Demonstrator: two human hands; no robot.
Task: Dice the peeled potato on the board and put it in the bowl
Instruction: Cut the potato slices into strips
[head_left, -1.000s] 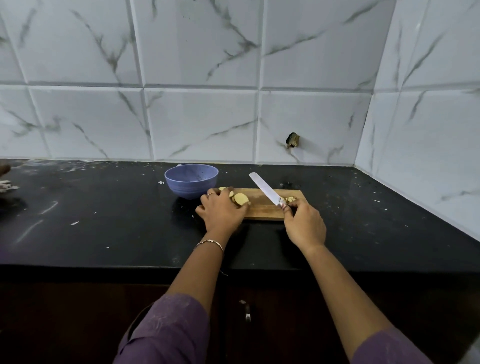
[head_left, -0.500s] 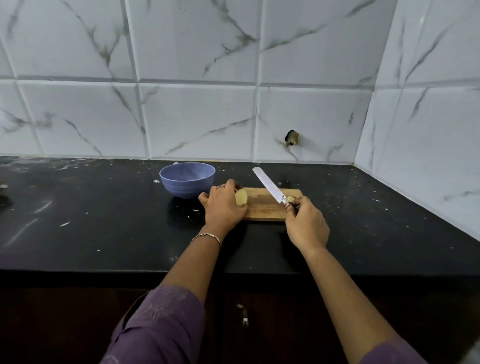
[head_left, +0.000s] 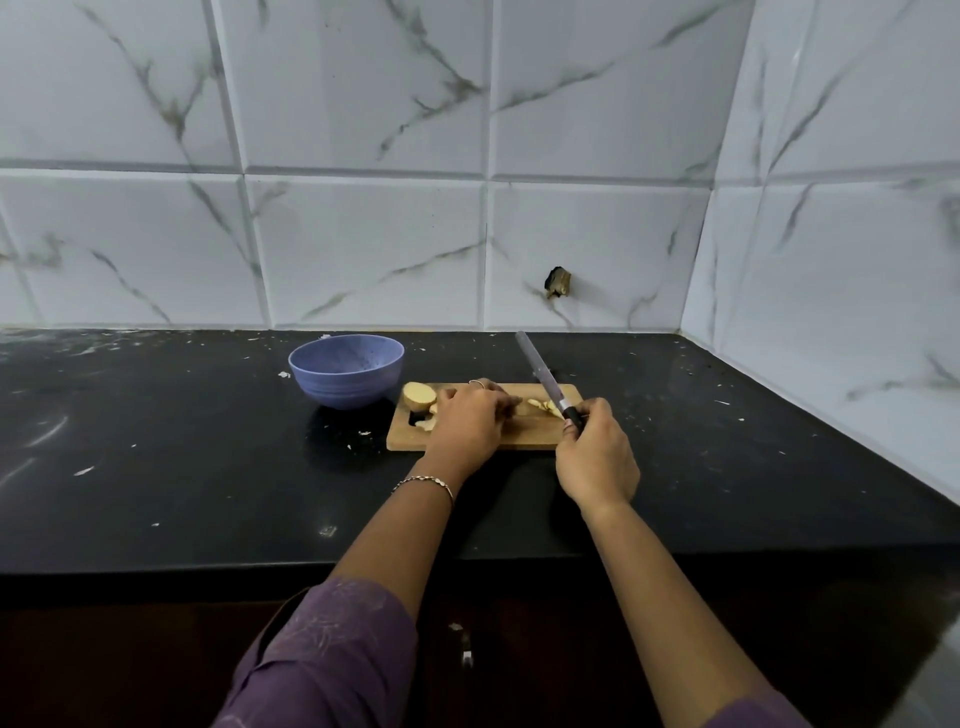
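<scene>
Middle of board (head_left: 525, 437) hidden under left hand (head_left: 467, 422) — knife (head_left: 538, 367) blade blurred, handle buried in right hand (head_left: 597, 460).

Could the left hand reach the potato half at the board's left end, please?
Probably yes: the potato half lies bare on the board right beside the left hand, with nothing between them.

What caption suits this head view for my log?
Left hand over potato slices on the wooden board; right hand grips the knife; purple bowl beside the board.
</scene>
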